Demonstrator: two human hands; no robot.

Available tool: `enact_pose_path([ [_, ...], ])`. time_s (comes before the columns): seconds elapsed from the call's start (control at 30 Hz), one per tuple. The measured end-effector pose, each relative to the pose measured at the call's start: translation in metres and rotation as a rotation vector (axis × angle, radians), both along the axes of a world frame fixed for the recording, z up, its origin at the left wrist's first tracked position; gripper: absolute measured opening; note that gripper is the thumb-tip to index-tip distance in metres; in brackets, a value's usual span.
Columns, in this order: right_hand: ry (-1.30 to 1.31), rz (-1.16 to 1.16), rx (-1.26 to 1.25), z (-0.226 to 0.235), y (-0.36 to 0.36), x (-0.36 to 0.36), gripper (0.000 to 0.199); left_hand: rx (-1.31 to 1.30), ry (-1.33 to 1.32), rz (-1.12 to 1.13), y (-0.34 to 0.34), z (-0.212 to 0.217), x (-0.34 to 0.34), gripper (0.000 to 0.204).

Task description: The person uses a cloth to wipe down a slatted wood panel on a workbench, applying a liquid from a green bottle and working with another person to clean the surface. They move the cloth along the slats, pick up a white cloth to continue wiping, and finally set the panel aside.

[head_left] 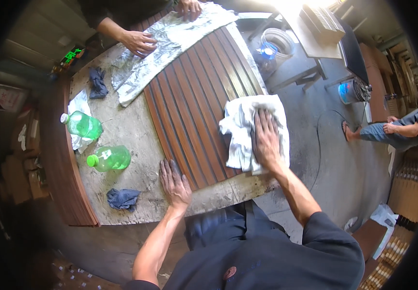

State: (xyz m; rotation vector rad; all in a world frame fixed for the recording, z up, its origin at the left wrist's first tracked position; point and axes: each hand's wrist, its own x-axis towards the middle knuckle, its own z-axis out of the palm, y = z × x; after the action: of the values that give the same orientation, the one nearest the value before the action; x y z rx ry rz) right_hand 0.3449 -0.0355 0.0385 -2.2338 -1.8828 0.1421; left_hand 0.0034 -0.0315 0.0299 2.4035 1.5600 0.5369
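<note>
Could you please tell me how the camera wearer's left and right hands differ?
The left hand is at the near left corner of the slatted panel, while the right hand lies on a crumpled white cloth. The left hand's fingers look darkly smudged; the right hand's look cleaner. Both are palm down with fingers extended.

Over my feed, the slatted panel (189, 104) looks like smooth brown wood, satin for the most part and glossy where light strikes it. I see matt, crumpled fabric in the white cloth (239, 128), shiny see-through plastic in the white-capped bottle (84, 125) and green-capped bottle (112, 158), dull wrinkled cloth in the dark rag (123, 198), and a rough, stained matt tabletop (131, 125).
</note>
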Motion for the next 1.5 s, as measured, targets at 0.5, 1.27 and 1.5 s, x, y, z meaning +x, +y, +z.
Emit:
enact_pose_path([
  [0.5, 0.050, 0.159, 0.148, -0.015, 0.218, -0.024, 0.068, -0.005, -0.025, 0.021, 0.000, -0.003, 0.005, 0.058],
  [1.27, 0.161, 0.485, 0.325, 0.002, 0.225, -0.150, 0.058, -0.054, -0.068, 0.047, 0.005, 0.001, 0.014, 0.064],
  [1.5, 0.092, 0.535, 0.055, 0.006, 0.086, -0.126, 0.092, 0.050, -0.071, 0.082, -0.004, 0.000, 0.002, 0.061],
])
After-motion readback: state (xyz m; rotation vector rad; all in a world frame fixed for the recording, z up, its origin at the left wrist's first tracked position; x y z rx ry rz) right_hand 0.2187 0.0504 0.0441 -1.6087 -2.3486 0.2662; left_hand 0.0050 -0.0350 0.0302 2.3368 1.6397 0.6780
